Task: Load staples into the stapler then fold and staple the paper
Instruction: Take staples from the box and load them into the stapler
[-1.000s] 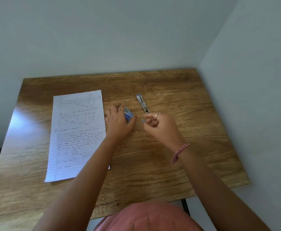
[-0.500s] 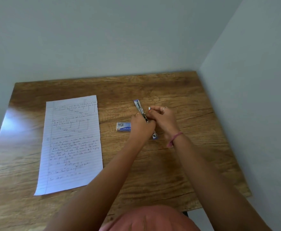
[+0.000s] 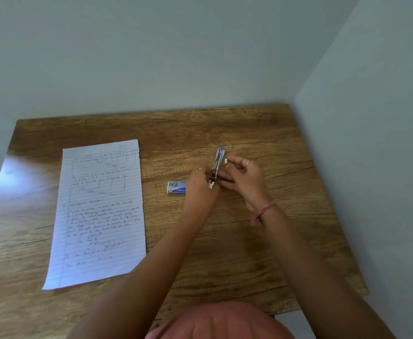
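Note:
A small metal stapler (image 3: 217, 165) with its top swung open sits between my hands near the table's middle right. My left hand (image 3: 201, 185) grips its near end. My right hand (image 3: 243, 176) curls beside the stapler and pinches a short strip of staples (image 3: 225, 161) at its fingertips, right next to the open channel. The small blue and white staple box (image 3: 176, 187) lies on the table just left of my left hand. A lined, handwritten sheet of paper (image 3: 100, 211) lies flat on the left part of the table.
The wooden table (image 3: 261, 253) is pushed into a corner, with walls behind it and along its right side. Its front edge runs close to my body. A pink band circles my right wrist.
My left hand let go of the staple box, which now lies on the table, and took hold of the stapler. My right hand carried the staple strip up beside the stapler.

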`<state>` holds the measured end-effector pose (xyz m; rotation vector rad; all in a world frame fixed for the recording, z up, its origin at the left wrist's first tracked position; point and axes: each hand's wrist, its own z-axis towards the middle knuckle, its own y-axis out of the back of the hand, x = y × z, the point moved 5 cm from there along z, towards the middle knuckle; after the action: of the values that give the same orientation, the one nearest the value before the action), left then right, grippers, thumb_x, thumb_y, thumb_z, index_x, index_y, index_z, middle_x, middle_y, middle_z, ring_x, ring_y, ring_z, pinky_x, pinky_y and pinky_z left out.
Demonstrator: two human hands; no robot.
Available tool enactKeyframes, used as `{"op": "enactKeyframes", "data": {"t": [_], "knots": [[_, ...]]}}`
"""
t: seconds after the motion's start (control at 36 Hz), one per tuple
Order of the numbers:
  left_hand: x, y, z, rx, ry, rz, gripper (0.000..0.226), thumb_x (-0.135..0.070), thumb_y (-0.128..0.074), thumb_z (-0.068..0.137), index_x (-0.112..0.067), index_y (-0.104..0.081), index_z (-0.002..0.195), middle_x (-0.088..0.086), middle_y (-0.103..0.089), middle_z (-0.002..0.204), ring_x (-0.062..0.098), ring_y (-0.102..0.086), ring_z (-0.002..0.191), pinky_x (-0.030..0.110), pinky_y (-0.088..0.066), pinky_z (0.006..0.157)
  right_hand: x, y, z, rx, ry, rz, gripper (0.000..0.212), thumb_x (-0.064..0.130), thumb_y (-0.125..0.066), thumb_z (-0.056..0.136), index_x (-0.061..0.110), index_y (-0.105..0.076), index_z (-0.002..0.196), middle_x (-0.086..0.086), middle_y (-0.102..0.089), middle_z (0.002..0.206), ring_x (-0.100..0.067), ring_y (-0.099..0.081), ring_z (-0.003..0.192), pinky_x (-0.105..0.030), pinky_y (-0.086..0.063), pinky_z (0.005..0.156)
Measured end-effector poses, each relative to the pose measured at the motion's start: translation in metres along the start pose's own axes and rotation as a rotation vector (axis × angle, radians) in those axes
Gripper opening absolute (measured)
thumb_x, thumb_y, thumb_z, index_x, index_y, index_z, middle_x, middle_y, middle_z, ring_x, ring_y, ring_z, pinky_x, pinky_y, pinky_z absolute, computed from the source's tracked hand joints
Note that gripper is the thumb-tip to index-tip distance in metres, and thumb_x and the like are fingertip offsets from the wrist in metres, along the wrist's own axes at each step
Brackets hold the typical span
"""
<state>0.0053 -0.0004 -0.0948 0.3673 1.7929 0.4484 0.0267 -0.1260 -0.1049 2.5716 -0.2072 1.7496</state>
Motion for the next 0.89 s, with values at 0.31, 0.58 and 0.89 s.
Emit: {"op": "enactKeyframes", "data": {"t": [0.31, 0.58, 0.89], "knots": [[-0.001, 0.033, -0.019, 0.099, -0.242, 0.021, 0.060, -0.010, -0.073, 0.082, -0.012, -0.050, 0.137, -0.013, -0.068, 0.112, -0.011, -0.059, 0.097, -0.005, -0.038, 0.083, 0.059, 0.030, -0.030, 0.071, 0.571, -0.720, 0.027, 0.018, -0.068, 0.088, 0.016, -0.066, 0.115, 0.004, -0.070, 0.101, -0.006, -0.067, 0.091, -0.019, -0.056, 0.080], [-0.007, 0.067, -0.035, 0.358, -0.323, -0.180, 0.056, 0.003, -0.077, 0.075, -0.014, -0.059, 0.125, -0.012, -0.073, 0.101, 0.004, -0.069, 0.099, 0.015, -0.053, 0.081, 0.071, 0.021, -0.047, 0.194, 0.796, -0.852, 0.027, 0.009, -0.069, 0.086, 0.014, -0.067, 0.113, 0.002, -0.066, 0.098, -0.006, -0.064, 0.087, -0.021, -0.056, 0.077], [-0.003, 0.094, -0.030, 0.236, -0.376, -0.592, 0.092, 0.000, -0.079, 0.065, -0.019, -0.035, 0.144, -0.004, -0.066, 0.101, 0.023, -0.071, 0.097, 0.030, -0.059, 0.075, 0.058, 0.012, -0.069, 0.051, 0.747, -0.481, 0.026, 0.005, -0.068, 0.085, 0.018, -0.066, 0.107, -0.004, -0.065, 0.100, -0.001, -0.062, 0.061, -0.009, -0.048, 0.055]]}}
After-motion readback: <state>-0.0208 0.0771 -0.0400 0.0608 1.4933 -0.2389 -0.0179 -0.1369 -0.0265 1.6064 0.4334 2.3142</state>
